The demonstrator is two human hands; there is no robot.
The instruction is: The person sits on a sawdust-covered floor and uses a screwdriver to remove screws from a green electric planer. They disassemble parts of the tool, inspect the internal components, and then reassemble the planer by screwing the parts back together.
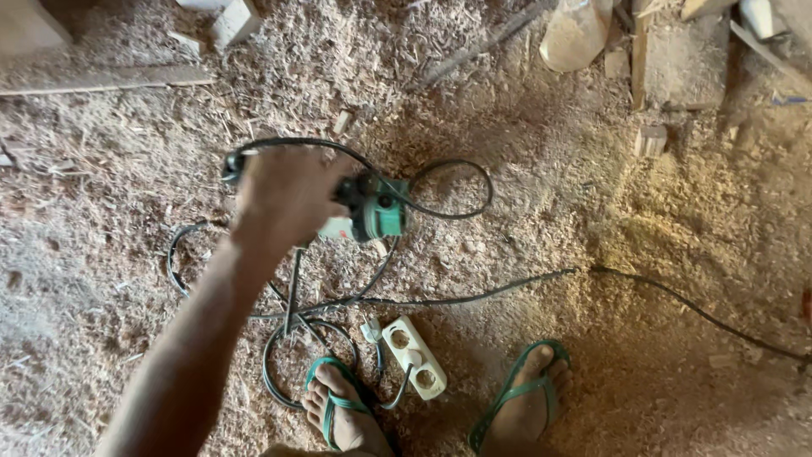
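While my left hand (283,199) grips the green power tool (372,211) at mid-frame, fingers closed round its body, black cable (440,296) loops over the sawdust floor (592,237) — a white socket strip (413,357) lies between my sandalled feet at the bottom.

head view, looking steeply down, floor close
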